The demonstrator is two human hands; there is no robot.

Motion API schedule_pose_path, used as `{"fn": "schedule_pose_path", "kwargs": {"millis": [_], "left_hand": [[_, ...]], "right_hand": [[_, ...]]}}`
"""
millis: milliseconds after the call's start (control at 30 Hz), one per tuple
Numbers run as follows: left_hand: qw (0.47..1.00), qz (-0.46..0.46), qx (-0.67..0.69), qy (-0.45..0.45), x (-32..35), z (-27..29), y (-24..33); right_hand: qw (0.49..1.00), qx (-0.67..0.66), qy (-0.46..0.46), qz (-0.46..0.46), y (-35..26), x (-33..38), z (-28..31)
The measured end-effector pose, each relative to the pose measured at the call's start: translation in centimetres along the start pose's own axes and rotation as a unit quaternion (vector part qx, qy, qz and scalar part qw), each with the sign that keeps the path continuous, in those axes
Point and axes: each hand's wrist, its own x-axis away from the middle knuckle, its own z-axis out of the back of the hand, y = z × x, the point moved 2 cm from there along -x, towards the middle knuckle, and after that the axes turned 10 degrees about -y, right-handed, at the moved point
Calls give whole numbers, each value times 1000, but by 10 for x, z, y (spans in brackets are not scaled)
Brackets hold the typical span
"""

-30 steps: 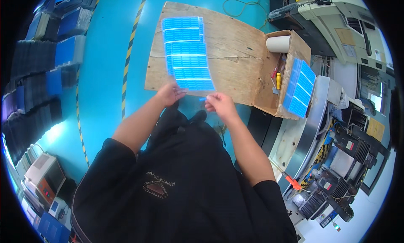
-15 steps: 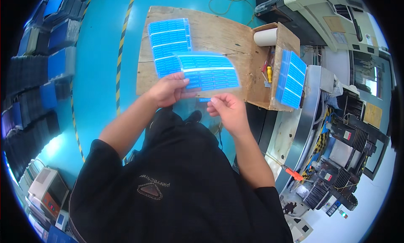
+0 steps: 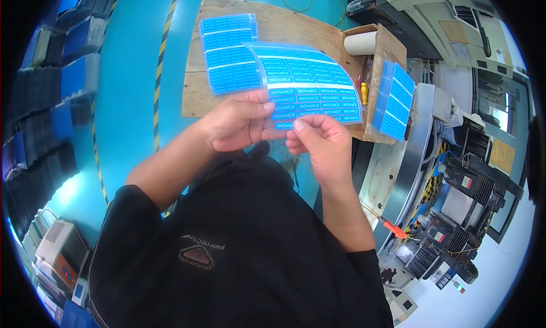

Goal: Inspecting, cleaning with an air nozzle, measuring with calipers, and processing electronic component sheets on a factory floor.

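Observation:
A curved clear sheet of blue printed labels (image 3: 311,86) hangs in front of me above the wooden table. My left hand (image 3: 238,123) grips its left edge, thumb on top and fingers beneath. Just below the sheet's lower edge, my right hand (image 3: 325,143) pinches a small single blue label (image 3: 282,125) between thumb and forefinger. That label lies close against the sheet; whether the two touch I cannot tell. Behind, a stack of similar blue label sheets (image 3: 229,55) rests on the table, partly covered by the held sheet.
The wooden table (image 3: 284,24) carries an open wooden box (image 3: 392,44) at its right, holding a white roll (image 3: 360,44) and a yellow-handled tool (image 3: 364,94). More blue sheets (image 3: 398,98) lean on the box's right side. Machinery (image 3: 443,248) stands right, with an orange air gun (image 3: 392,228).
The sheet has come nearer and a little to the right, with my left hand holding it. My right hand has risen slightly, bringing the small label up to the sheet's lower edge.

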Motion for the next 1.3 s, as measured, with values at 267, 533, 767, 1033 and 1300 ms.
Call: {"fn": "schedule_pose_path", "kwargs": {"millis": [267, 533, 767, 1033, 1300], "left_hand": [[1000, 8, 13, 7, -5, -1, -5], [999, 42, 10, 16, -11, 6, -5], [997, 47, -56, -6, -15, 9, -3], [995, 53, -86, -2, -12, 8, -1], [995, 45, -85, 9, -10, 6, -2]], "right_hand": [[1000, 17, 8, -19, 6, -1, 7], [995, 42, -20, -91, 3, -8, 22], [994, 42, -14, -97, 8, -14, 24], [996, 44, -12, -82, 8, -13, 17], [995, 66, -4, -76, 11, -14, 13]]}}
